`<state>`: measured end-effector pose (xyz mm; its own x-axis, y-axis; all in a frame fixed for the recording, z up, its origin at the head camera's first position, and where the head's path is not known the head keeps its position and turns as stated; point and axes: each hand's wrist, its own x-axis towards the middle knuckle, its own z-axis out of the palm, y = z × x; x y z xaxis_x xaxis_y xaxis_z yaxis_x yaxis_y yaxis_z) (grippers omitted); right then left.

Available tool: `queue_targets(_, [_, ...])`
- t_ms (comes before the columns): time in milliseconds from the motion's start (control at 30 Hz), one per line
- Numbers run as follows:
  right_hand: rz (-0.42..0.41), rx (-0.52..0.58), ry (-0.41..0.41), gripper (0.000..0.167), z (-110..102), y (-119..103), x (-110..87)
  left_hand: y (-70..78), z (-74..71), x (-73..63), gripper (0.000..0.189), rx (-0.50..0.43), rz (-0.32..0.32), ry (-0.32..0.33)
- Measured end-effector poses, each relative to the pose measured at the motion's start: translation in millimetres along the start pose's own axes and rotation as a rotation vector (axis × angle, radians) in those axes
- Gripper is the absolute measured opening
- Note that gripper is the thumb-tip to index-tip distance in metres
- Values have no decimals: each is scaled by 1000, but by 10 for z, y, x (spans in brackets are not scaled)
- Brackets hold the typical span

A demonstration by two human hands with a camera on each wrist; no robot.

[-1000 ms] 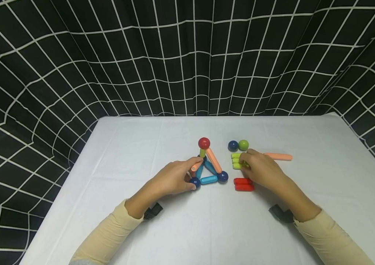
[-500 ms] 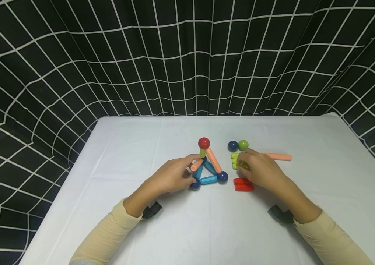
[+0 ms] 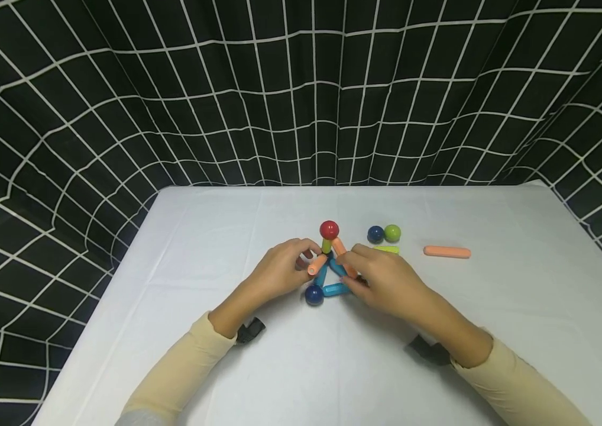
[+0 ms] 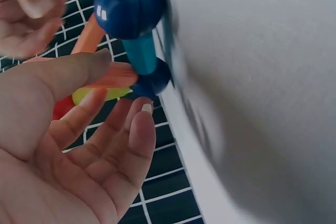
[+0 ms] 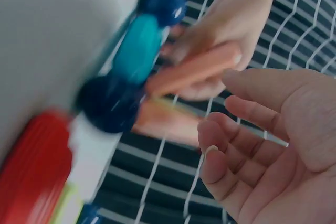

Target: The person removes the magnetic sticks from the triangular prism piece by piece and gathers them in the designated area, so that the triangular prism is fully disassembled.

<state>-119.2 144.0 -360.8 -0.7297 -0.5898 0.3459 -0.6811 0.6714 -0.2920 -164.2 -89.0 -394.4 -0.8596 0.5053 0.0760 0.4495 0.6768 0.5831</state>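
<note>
A structure of magnetic rods and balls stands on the table, with a red ball (image 3: 329,230) on top and blue rods (image 3: 336,289) at its base. My left hand (image 3: 280,269) is on its left side, thumb and loosely bent fingers around an orange rod (image 3: 317,264) whose near end is free. In the left wrist view, the thumb overlaps that rod. From the right comes my right hand (image 3: 386,278), fingertips at the slanted orange rod (image 3: 339,247) and over the right navy ball, mostly hidden. The right wrist view has nothing between its relaxed fingers (image 5: 215,166). Front left shows another navy ball (image 3: 314,295).
Behind the right hand lie a loose navy ball (image 3: 376,234), a green ball (image 3: 392,233) and a lime rod (image 3: 387,249). A loose orange rod (image 3: 447,252) is farther right. Red rods (image 5: 39,166) show in the right wrist view. A black grid curtain (image 3: 301,118) surrounds the table.
My right hand has moved left from the lime rods to the structure, now covering the red rods. The left hand has shifted up off the front left ball; the structure has hardly moved.
</note>
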Motion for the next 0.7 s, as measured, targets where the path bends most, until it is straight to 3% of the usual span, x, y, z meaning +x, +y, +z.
queue_targets(100, [-75, 10, 15, 37, 71, -106, 108, -31, 6, 33, 35, -9, -4, 20])
queue_targets(200, [-120, 7, 4, 42, 139, -187, 206, -62, 12, 65, 44, -14, -17, 9])
queue_targets(400, [-164, -58, -29, 31, 236, -264, 310, -161, 33, 151, 56, -63, -23, -69])
queue_targets(533, [-181, -74, 12, 18, 258, -283, 316, -222, 9, 199, 54, -138, -2, -148])
queue_targets(700, [-179, -70, 24, 18, 250, -277, 295, -260, -15, 220, 48, -253, -10, -214])
